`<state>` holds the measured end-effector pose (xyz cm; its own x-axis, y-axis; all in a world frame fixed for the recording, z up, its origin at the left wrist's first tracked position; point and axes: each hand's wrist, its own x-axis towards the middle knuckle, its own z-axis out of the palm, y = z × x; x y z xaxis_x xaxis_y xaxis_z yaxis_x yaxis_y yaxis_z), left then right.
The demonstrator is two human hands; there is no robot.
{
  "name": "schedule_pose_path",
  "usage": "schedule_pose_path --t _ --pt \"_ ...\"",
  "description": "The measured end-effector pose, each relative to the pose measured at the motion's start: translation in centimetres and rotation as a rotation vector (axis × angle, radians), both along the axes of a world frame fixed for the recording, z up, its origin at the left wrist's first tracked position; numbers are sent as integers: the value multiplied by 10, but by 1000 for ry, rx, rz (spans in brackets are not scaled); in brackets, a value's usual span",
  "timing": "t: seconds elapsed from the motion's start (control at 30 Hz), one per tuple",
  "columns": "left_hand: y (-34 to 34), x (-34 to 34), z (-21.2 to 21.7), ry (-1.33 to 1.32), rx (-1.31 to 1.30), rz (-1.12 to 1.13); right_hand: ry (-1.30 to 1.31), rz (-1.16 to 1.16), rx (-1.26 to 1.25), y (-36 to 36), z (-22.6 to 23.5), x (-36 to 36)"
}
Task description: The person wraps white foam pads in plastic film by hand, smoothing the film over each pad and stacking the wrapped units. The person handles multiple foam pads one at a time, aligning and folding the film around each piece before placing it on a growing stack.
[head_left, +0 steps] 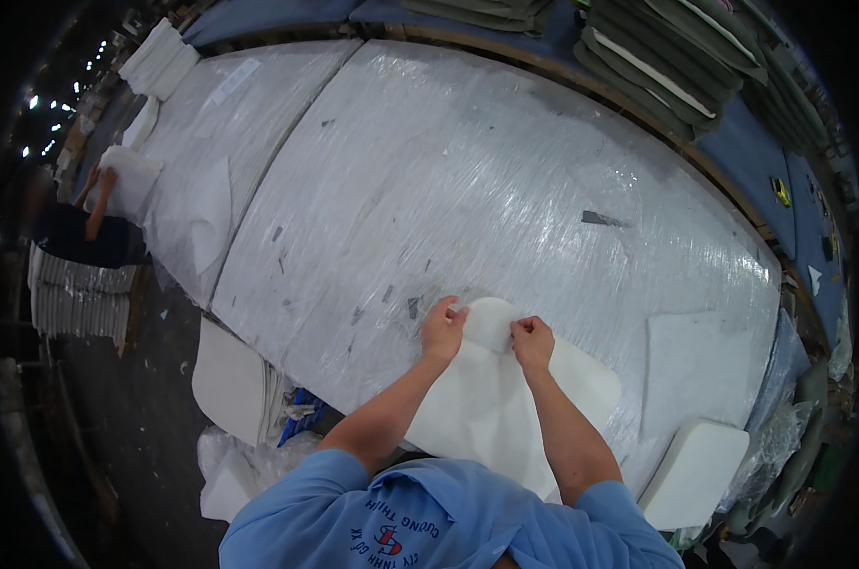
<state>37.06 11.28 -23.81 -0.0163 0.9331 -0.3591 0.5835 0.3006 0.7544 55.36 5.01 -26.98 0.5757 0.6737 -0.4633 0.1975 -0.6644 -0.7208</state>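
A white, soft-looking pad, apparently foam (pixel 477 398), lies in front of me on the plastic-wrapped table, partly covered by my right forearm. At its far end a smaller rounded white flap (pixel 491 321) shows between my hands; whether it is a separate piece or part of the pad I cannot tell. My left hand (pixel 443 328) has its fingers curled and pinched at the flap's left edge. Thumb and fingertips of my right hand (pixel 534 341) are closed on its right edge.
Clear film covers the broad table (pixel 505 190). To my right lie a thin white sheet (pixel 695 365) and a thick white cushion (pixel 695 474). White sheets (pixel 230 379) hang at left. Dark green pads (pixel 648 71) are stacked beyond; another person (pixel 93 228) handles white material far left.
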Motion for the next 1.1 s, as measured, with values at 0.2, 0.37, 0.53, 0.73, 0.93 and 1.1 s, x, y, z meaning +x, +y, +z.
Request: schedule_pose_path --t 0.2,0.37,0.53,0.73,0.93,1.1 --pt "-44 -8 15 77 556 -481 -62 31 16 -3 -2 -2" --pt "-59 21 -4 319 440 -757 58 20 41 -3 -1 8" --pt "-50 36 -9 466 315 -811 -68 -33 138 11 5 36" --pt "-48 41 -17 453 361 -755 -301 268 82 25 -8 27" --pt "-45 43 -17 470 359 -816 -285 -171 -70 38 -41 70" --pt "-42 41 -18 467 336 -781 260 -231 185 54 0 63"
